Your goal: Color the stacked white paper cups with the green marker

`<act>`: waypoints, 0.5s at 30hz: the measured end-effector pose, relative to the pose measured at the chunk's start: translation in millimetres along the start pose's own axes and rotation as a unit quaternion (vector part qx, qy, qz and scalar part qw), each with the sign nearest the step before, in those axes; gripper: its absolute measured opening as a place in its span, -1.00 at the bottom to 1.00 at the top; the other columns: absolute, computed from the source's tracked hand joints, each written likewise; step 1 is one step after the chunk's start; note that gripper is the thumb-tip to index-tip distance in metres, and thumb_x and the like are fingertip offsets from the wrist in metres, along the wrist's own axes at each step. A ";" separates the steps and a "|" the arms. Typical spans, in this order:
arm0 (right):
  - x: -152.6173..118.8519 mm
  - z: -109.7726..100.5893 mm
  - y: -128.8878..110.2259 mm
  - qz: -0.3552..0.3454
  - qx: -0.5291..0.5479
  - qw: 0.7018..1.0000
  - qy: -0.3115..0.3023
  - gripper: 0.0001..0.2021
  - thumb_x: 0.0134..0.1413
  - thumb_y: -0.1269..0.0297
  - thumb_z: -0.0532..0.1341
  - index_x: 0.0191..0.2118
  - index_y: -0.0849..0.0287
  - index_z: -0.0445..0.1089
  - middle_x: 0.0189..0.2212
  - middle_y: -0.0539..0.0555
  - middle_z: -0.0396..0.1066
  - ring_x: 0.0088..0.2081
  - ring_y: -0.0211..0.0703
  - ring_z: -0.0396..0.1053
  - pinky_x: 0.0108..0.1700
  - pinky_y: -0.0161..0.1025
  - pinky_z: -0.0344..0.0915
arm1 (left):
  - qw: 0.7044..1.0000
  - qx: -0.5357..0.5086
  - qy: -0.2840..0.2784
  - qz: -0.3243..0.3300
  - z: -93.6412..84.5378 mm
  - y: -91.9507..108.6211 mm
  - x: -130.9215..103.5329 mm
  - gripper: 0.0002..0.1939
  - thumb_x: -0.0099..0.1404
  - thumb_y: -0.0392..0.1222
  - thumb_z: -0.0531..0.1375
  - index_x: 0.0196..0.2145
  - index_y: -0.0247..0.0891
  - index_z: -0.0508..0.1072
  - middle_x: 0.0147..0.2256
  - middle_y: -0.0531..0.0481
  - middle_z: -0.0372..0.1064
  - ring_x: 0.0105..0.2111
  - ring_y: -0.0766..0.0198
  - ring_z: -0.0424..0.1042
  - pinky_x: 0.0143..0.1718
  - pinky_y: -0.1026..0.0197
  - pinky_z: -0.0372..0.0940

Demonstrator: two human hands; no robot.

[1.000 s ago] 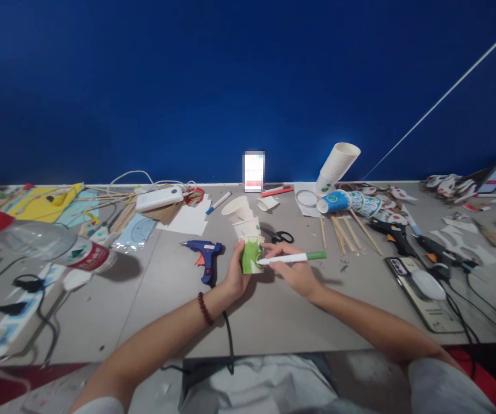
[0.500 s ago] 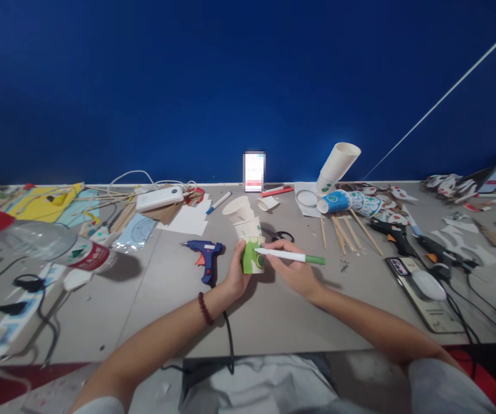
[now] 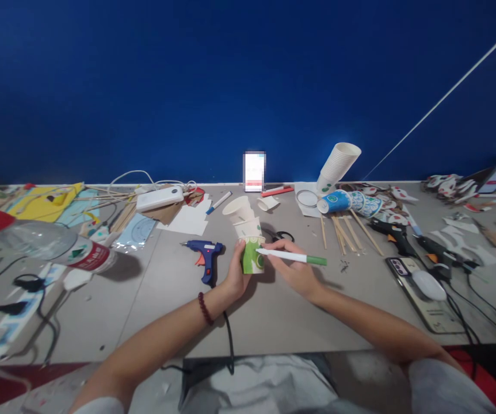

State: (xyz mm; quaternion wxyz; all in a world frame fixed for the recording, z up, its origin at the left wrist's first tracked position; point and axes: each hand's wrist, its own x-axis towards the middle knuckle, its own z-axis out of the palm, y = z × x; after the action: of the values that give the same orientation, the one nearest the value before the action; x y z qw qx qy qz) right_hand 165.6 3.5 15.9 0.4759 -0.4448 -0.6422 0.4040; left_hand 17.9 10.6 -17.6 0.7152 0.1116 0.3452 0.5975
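My left hand [image 3: 236, 275] is wrapped round a paper cup [image 3: 252, 261] with green colouring on its side. White cups [image 3: 238, 210] extend beyond it, away from me; how they join is hard to make out. In my right hand [image 3: 294, 273] is a white marker with a green end [image 3: 289, 255], pinched like a pen. Its tip is at the green patch of the cup; whether it touches I cannot tell. Black-handled scissors [image 3: 283, 236] lie just behind my right fingers. A blue glue gun [image 3: 206, 257] rests to the left of my left hand.
A water bottle [image 3: 67, 244] and a power strip [image 3: 23, 310] lie on the left. Stacked cups [image 3: 338, 164], blue-patterned cups [image 3: 347, 202], wooden sticks [image 3: 345, 233], black glue guns [image 3: 440, 253] and a phone [image 3: 424, 296] are on the right. A lit phone [image 3: 254, 172] stands against the blue wall.
The marker has shifted very slightly to the right along with my right fingers. My left hand and the cup stay in place.
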 end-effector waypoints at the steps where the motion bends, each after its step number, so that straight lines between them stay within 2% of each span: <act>1: -0.2 0.0 0.0 0.003 0.005 1.000 -0.002 -0.94 0.11 0.26 0.27 -0.29 0.08 0.45 -0.22 0.12 0.59 -0.13 0.00 0.54 -0.06 -0.05 0.44 | 1.000 0.001 -0.002 0.000 -0.4 -0.2 0.3 -0.67 0.13 0.00 0.34 -0.21 -0.24 0.49 -0.28 -0.02 0.52 -0.33 0.22 0.47 -0.23 0.22 0.31; 5: -1.1 0.5 0.0 0.017 0.033 0.999 -0.013 -0.94 0.08 0.26 0.30 -0.32 0.09 0.44 -0.20 0.14 0.60 -0.03 0.07 0.53 0.02 0.00 0.41 | 1.000 0.008 -0.007 -0.005 -2.6 -0.8 1.2 -0.65 0.14 0.02 0.33 -0.19 -0.24 0.49 -0.25 -0.04 0.52 -0.27 0.18 0.48 -0.20 0.19 0.31; 12: -0.8 0.3 4.2 0.014 0.014 1.000 0.004 -0.92 0.11 0.24 0.27 -0.27 0.08 0.44 -0.20 0.13 0.59 -0.14 0.01 0.55 -0.07 -0.04 0.44 | 1.000 0.006 -0.002 0.001 -2.0 -1.1 1.1 -0.66 0.15 0.02 0.33 -0.19 -0.23 0.49 -0.30 0.01 0.51 -0.31 0.23 0.47 -0.22 0.21 0.31; 15: -1.0 0.6 4.1 0.018 0.028 0.999 -0.001 -0.94 0.10 0.26 0.27 -0.28 0.08 0.44 -0.19 0.13 0.59 -0.10 0.02 0.55 -0.04 -0.03 0.44 | 1.000 0.009 -0.006 -0.003 -1.2 -0.3 0.7 -0.66 0.14 0.02 0.33 -0.21 -0.24 0.50 -0.28 0.00 0.52 -0.30 0.23 0.48 -0.22 0.21 0.32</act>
State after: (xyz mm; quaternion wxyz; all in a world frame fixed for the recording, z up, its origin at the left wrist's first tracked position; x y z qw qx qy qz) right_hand 166.0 3.6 11.6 0.4799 -0.4423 -0.6231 0.4310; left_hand 17.5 10.8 -18.8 0.7176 0.1202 0.3465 0.5920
